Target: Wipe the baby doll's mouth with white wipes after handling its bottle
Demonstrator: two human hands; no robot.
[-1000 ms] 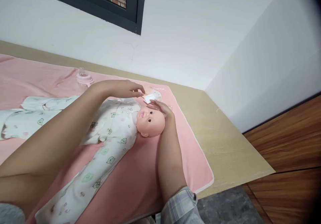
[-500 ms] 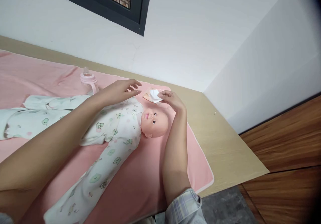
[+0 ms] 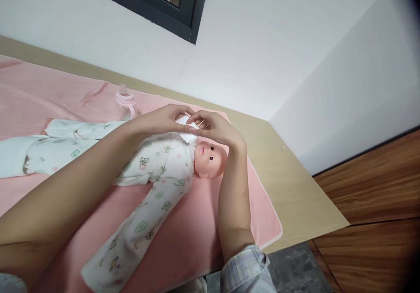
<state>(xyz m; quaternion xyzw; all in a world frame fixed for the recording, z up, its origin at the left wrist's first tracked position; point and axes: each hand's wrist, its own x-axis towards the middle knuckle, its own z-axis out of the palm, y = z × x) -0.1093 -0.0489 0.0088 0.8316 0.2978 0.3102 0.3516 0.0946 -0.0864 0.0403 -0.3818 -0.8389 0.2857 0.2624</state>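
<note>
A baby doll (image 3: 210, 162) in a white printed sleepsuit (image 3: 157, 170) lies on its back on a pink mat (image 3: 197, 223). Its head points right. Above the doll's neck, my left hand (image 3: 164, 120) and my right hand (image 3: 215, 129) meet, and both pinch a small white folded wipe (image 3: 186, 129). The fingers of both hands are closed on its edges. My forearms hide part of the doll's chest and head.
A pink baby bottle (image 3: 126, 100) lies on the mat near the wall. The mat covers a beige table (image 3: 295, 183) whose right end stays bare. White walls form a corner behind; a dark window frame (image 3: 183, 8) is above. Wooden floor lies to the right.
My right hand brought the white wipe from beyond the doll's head back over its neck. My left hand, open before, closed on the wipe too. The view shifted slightly.
</note>
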